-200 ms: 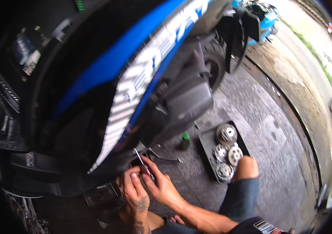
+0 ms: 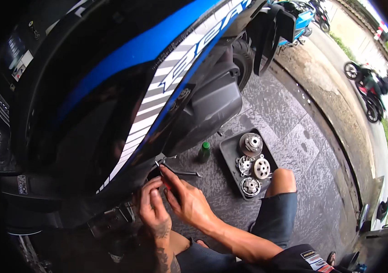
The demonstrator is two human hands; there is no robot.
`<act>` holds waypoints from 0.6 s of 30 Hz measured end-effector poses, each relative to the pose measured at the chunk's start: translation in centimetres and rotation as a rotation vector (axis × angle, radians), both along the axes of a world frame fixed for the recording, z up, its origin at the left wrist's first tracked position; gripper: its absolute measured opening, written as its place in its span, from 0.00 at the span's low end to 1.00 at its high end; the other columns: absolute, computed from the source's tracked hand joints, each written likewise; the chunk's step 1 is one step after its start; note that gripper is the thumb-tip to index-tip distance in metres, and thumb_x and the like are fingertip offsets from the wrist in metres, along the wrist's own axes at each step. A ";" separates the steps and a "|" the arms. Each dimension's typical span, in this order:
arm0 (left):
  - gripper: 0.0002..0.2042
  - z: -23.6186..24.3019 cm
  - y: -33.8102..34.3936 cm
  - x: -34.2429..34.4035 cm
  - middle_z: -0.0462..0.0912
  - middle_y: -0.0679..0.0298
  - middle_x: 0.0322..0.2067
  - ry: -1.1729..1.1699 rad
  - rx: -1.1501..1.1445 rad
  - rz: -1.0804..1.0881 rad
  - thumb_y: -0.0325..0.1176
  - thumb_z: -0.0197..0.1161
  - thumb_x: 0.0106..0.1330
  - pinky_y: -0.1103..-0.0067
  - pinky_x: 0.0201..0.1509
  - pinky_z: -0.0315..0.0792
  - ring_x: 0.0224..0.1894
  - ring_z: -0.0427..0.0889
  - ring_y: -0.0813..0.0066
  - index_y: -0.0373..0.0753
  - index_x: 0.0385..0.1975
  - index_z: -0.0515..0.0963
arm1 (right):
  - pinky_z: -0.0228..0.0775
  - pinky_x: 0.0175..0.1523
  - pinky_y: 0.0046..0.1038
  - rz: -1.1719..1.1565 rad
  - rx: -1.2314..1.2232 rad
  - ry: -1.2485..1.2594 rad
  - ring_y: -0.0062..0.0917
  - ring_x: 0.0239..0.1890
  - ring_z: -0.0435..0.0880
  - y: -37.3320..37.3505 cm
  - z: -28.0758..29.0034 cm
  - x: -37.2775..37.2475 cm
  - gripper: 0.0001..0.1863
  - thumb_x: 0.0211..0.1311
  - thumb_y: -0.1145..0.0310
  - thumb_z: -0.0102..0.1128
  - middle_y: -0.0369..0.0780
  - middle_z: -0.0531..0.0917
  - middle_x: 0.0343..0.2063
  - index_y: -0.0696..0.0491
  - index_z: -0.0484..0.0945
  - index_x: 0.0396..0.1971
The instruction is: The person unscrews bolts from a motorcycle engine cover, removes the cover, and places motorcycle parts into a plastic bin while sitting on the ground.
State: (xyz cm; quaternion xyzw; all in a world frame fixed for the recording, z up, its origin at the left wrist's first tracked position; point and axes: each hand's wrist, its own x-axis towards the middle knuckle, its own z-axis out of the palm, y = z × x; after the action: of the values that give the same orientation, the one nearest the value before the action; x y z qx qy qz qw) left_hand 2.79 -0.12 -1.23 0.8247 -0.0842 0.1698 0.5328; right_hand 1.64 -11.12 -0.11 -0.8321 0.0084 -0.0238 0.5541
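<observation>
My right hand point(image 2: 189, 201) is closed around a screwdriver point(image 2: 167, 184). Its red handle shows between the fingers, and the metal shaft sticks out past my stretched index finger. Close beside it, my left hand point(image 2: 154, 209) has its fingers curled with the thumb against them; whatever lies inside them, if anything, is hidden. Both hands are by the lower edge of a black and blue scooter point(image 2: 139, 59) with a white striped decal. A dark metal stand lever point(image 2: 185, 173) juts out just beyond my right hand.
Right of my hands, a dark tray point(image 2: 230, 169) holds several round metal parts point(image 2: 261, 168) beside my bent knee point(image 2: 284, 181). A green-capped bottle point(image 2: 205, 152) stands between tray and scooter. Dark tiles cover the floor. A motorcycle point(image 2: 367, 93) is on the road at far right.
My right index finger has slid forward along the screwdriver, so less of its shaft shows. The whole view has shifted slightly, and a motorcycle on the road has come into fuller view.
</observation>
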 end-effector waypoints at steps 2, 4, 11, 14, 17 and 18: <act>0.13 -0.7 2.0 -1.9 0.77 0.51 0.45 -0.071 -0.329 0.008 0.30 0.41 0.71 0.65 0.63 0.63 0.53 0.74 0.61 0.28 0.41 0.72 | 0.73 0.50 0.37 0.012 0.097 0.015 0.47 0.50 0.79 0.7 0.6 -0.6 0.32 0.65 0.67 0.54 0.53 0.77 0.52 0.48 0.55 0.68; 0.13 -3.5 3.0 -4.2 0.75 0.52 0.48 -0.020 -0.773 0.119 0.32 0.42 0.71 0.67 0.61 0.65 0.53 0.73 0.61 0.31 0.45 0.71 | 0.75 0.45 0.34 0.061 0.308 -0.041 0.42 0.47 0.81 1.4 -1.6 -0.6 0.33 0.66 0.66 0.54 0.50 0.76 0.52 0.48 0.52 0.69; 0.16 -6.4 4.0 -0.6 0.75 0.68 0.45 0.807 -1.093 -0.390 0.42 0.48 0.72 0.76 0.52 0.69 0.48 0.75 0.77 0.38 0.51 0.70 | 0.75 0.29 0.27 0.109 0.924 0.323 0.27 0.29 0.81 1.2 0.3 -1.0 0.35 0.66 0.70 0.52 0.46 0.72 0.48 0.47 0.49 0.70; 0.21 -6.5 5.8 1.2 0.75 0.71 0.43 0.695 -0.963 -0.392 0.48 0.50 0.71 0.78 0.50 0.69 0.47 0.75 0.77 0.38 0.53 0.70 | 0.75 0.34 0.50 0.093 -0.389 0.031 0.56 0.30 0.80 3.4 2.2 0.0 0.34 0.65 0.70 0.47 0.59 0.72 0.44 0.49 0.49 0.69; 0.22 -7.3 4.4 1.6 0.75 0.69 0.44 0.713 -0.956 -0.392 0.49 0.50 0.71 0.77 0.52 0.68 0.48 0.75 0.76 0.37 0.53 0.69 | 0.74 0.40 0.48 0.179 -0.484 0.102 0.56 0.33 0.79 1.7 3.6 0.9 0.42 0.53 0.78 0.54 0.56 0.71 0.39 0.50 0.48 0.69; 0.22 -7.0 4.6 1.4 0.75 0.69 0.45 0.695 -0.962 -0.399 0.49 0.49 0.71 0.77 0.53 0.68 0.48 0.75 0.76 0.37 0.53 0.69 | 0.74 0.40 0.48 0.197 -0.476 0.093 0.56 0.33 0.79 2.2 3.1 0.5 0.42 0.53 0.78 0.54 0.56 0.71 0.39 0.50 0.48 0.69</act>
State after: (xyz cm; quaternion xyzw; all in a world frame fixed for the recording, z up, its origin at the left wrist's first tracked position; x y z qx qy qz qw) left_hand 4.15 4.48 -8.21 0.4679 0.0275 -0.1925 0.8621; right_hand 2.15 -8.87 2.97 -0.9360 -0.0533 0.0672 0.3415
